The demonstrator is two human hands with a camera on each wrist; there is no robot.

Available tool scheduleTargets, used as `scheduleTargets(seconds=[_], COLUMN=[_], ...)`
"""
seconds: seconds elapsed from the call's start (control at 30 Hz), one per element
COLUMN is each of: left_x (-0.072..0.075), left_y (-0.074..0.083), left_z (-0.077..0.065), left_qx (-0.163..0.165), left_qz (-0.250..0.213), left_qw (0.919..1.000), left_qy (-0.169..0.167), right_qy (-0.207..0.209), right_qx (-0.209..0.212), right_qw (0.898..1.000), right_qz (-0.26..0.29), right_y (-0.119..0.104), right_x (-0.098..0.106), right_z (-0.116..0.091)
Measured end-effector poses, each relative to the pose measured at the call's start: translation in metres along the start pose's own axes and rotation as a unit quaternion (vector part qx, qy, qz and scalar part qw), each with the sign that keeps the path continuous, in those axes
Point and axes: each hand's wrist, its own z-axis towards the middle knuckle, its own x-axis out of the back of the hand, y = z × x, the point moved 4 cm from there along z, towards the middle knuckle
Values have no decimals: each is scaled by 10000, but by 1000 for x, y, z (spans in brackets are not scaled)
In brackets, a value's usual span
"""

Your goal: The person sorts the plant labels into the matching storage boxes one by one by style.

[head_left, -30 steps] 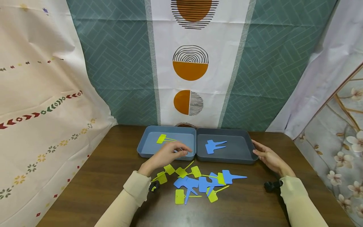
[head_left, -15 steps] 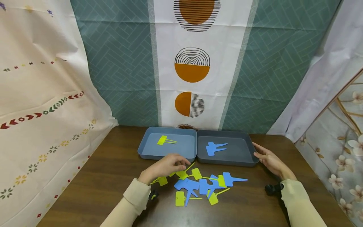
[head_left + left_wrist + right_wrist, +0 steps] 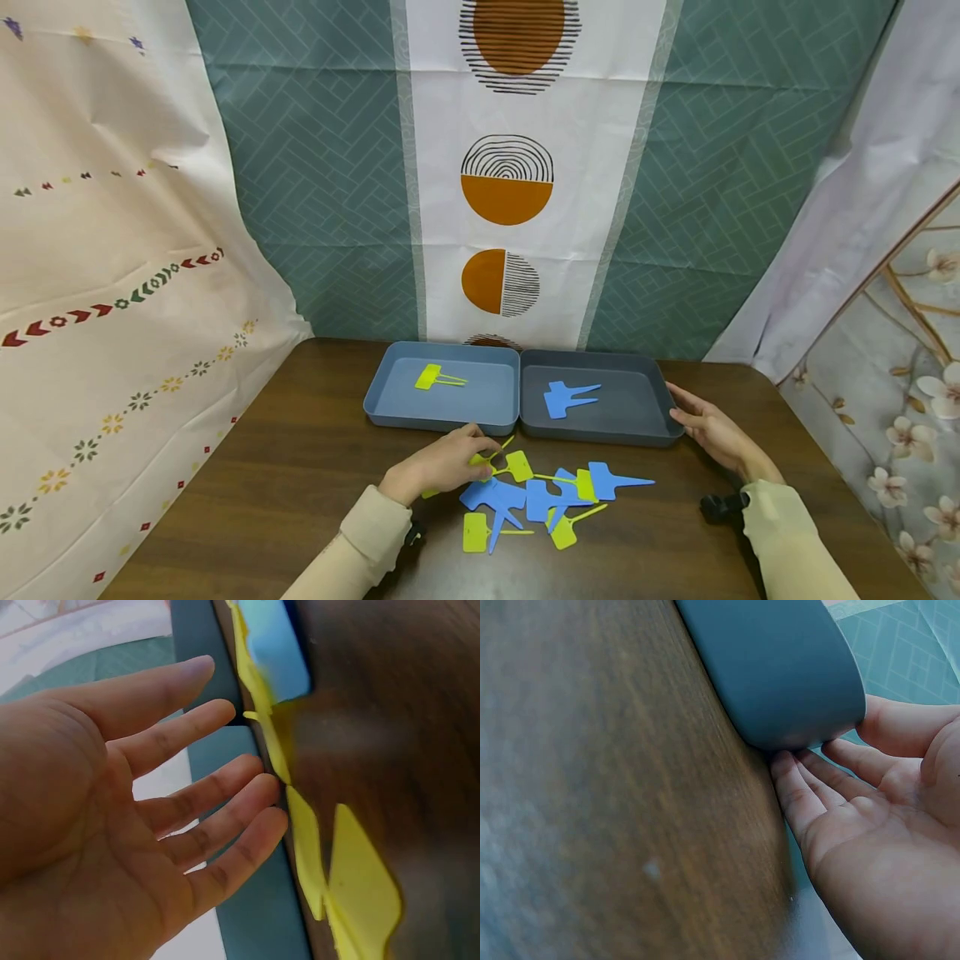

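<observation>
My left hand (image 3: 442,461) reaches over the pile, fingertips right at a yellow plant label (image 3: 480,461). In the left wrist view its thumb and fingers are spread, with nothing between them, beside several yellow labels (image 3: 304,840) and a blue label (image 3: 276,652). My right hand (image 3: 716,429) rests at the right end of the dark grey tray (image 3: 637,417); its fingertips touch the end wall in the right wrist view, the thumb up by the rim. Blue labels (image 3: 558,404) lie in that tray. Yellow labels (image 3: 429,377) lie in the blue-grey tray (image 3: 390,404).
Both trays stand side by side at the back of the brown wooden table (image 3: 300,500). In front of them, overlapping blue labels (image 3: 495,496) and yellow labels (image 3: 474,532) are spread. A patterned curtain (image 3: 510,200) hangs behind the table.
My left hand has moved from above the blue-grey tray back toward me, down to the yellow labels on the table. The right hand has stayed at the dark tray's end.
</observation>
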Motion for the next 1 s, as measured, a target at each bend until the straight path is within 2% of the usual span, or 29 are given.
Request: scheduleTargets(seconds=[0.17,0.6,1.0], left_x=[-4,-5,-1], left_y=[-1,4,5], left_z=[-1,1,6], left_qx=[-1,-245,-728], left_qz=[143,466,-309], left_qw=[9999,9981,9963], left_qy=[13,320,351], right_qy=[30,25,96], right_qx=[-65,-94,-160], right_qw=[10000,10000,9998], right_qz=[0,1,-12], right_y=[4,5,3], right_x=[1,-1,1], right_z=[1,0,0])
